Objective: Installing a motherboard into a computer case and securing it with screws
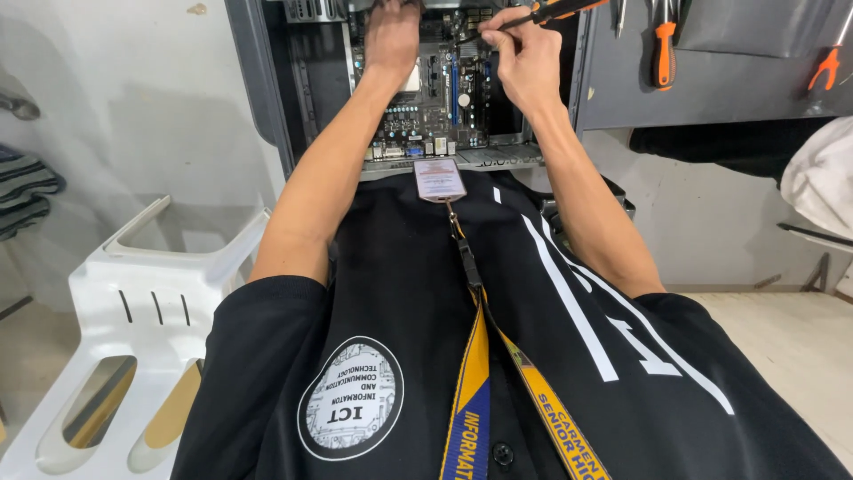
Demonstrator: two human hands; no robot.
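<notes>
At the far left a striped cloth hangs by the wall, and nearer stands one white plastic chair, tipped so its slotted back faces up. Right of it, the open computer case lies with its one motherboard exposed, far from the person. The left hand rests flat on the far part of the board, fingers pushed in at the top edge; whether it grips anything there cannot be told. Just right of it, the right hand is closed around one screwdriver with an orange and black handle. Its long axis runs nearly level, handle to the right and slightly farther, thin shaft pointing left toward the board between the two hands. An ID badge on a yellow and blue lanyard hangs over the near edge of the case. Further right, on the grey panel, hang two orange-handled tools: another screwdriver pointing up, and pliers at the far right edge.
</notes>
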